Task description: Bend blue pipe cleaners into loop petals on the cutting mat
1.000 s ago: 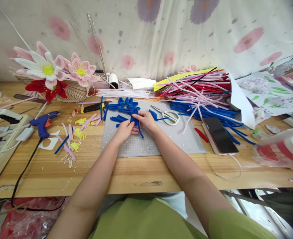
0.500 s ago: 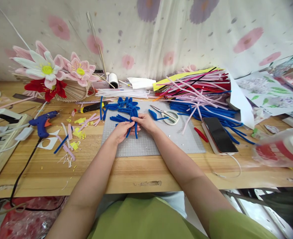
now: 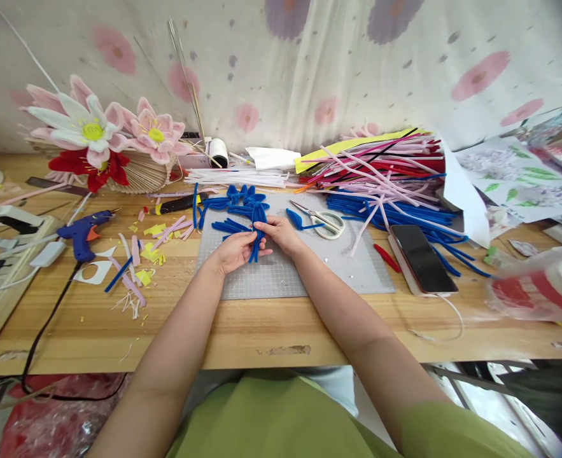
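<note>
Above the grey cutting mat (image 3: 281, 280) I hold a bent blue pipe cleaner (image 3: 259, 216) between both hands. My left hand (image 3: 235, 251) pinches it from the left, and my right hand (image 3: 279, 233) grips it from the right with thumb and fingers. Its loop points away from me, while its two ends hang down close together below my fingers. Just beyond lie several shaped blue pieces (image 3: 235, 198) and some cut blue lengths (image 3: 230, 226). A single blue leaf-like piece (image 3: 297, 220) lies right of my right hand, beside white-handled scissors (image 3: 331, 226).
Bundles of pipe cleaners (image 3: 386, 162) lie at the back right, near a phone (image 3: 419, 257) and a wrapped cup (image 3: 543, 283). To the left are a blue glue gun (image 3: 84, 234), scraps (image 3: 149, 254), a power strip (image 3: 18, 254) and fuzzy flowers (image 3: 92, 130).
The pipe cleaner's two hanging ends were spread apart and are now close together below my fingers. Both hands stay in nearly the same place.
</note>
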The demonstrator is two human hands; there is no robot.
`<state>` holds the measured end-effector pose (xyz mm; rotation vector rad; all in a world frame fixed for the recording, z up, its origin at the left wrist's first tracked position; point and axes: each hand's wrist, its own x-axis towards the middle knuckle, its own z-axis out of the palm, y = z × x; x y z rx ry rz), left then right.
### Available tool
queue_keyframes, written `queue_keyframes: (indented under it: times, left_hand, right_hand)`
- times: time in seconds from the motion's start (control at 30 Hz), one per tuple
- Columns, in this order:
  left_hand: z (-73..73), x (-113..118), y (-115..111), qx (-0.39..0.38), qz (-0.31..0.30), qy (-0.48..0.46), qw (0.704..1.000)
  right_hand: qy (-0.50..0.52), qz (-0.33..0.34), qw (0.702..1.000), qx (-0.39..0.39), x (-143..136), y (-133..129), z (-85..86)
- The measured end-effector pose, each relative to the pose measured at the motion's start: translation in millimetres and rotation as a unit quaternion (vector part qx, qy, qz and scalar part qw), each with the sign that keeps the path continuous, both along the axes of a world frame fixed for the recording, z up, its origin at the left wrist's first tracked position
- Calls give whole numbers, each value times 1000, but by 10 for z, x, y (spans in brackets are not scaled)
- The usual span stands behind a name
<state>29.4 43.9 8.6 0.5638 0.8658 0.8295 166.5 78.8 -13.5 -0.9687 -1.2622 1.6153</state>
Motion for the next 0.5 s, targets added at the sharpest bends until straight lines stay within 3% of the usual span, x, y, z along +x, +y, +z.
queue_keyframes:
  times: [0.27,0.37,0.5]
  left_hand:
    - [-10,45,-8,9,26,54,998]
    - [-28,35,8,3,22,29,999]
    - [-65,11,38,-19,27,-27,999]
  right_hand:
    - [-23,61,998,-18,43,34,-10]
    - [1,34,999,7,26,30,-4]
    - [24,30,999,-15,-3,15,4]
